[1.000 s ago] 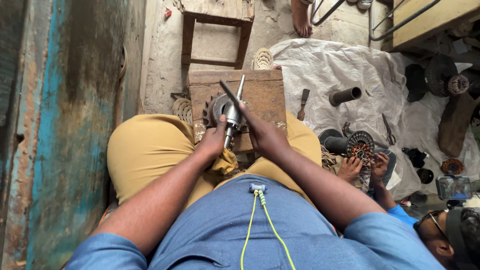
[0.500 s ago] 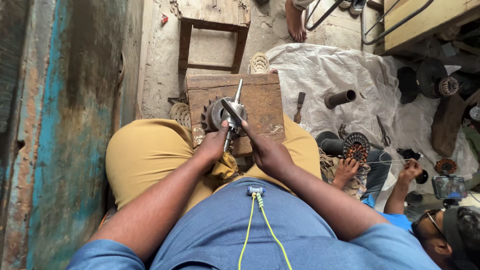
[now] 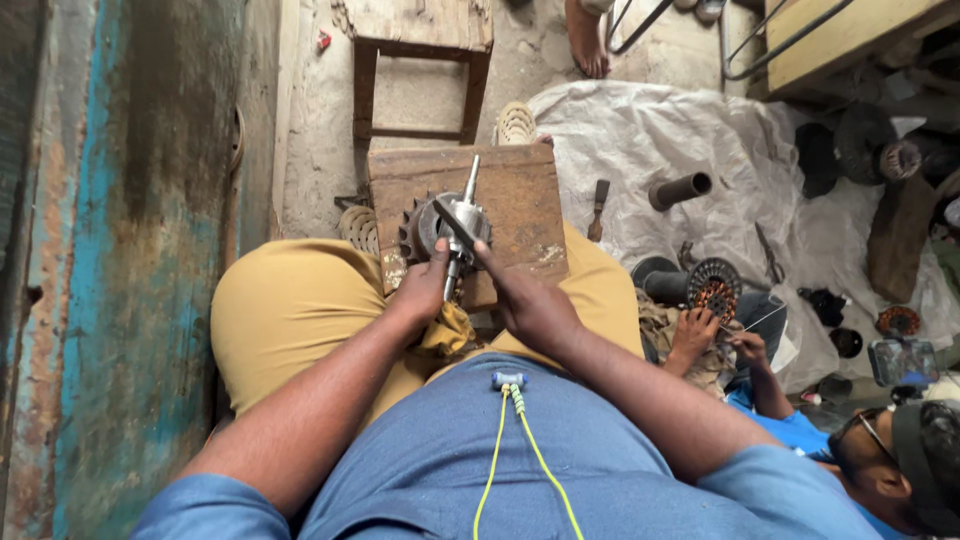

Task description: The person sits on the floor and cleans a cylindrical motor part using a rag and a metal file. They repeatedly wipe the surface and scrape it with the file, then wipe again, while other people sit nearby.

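Steel all the way through — the motor part (image 3: 447, 225) looks heavy and stiff, probably greasy, with a toothed disc at one end and a thin shaft poking out the far side. It sits on a wooden block (image 3: 520, 195) over the person's knees. Left hand (image 3: 422, 290) grips its near end, fingers curled tight; right hand (image 3: 530, 305) pinches a dark flat tool (image 3: 452, 222) against it. Best hold is likely the thick body, not the teeth. No real containers — just a white sheet (image 3: 650, 140) with a pipe (image 3: 680, 189) on it.
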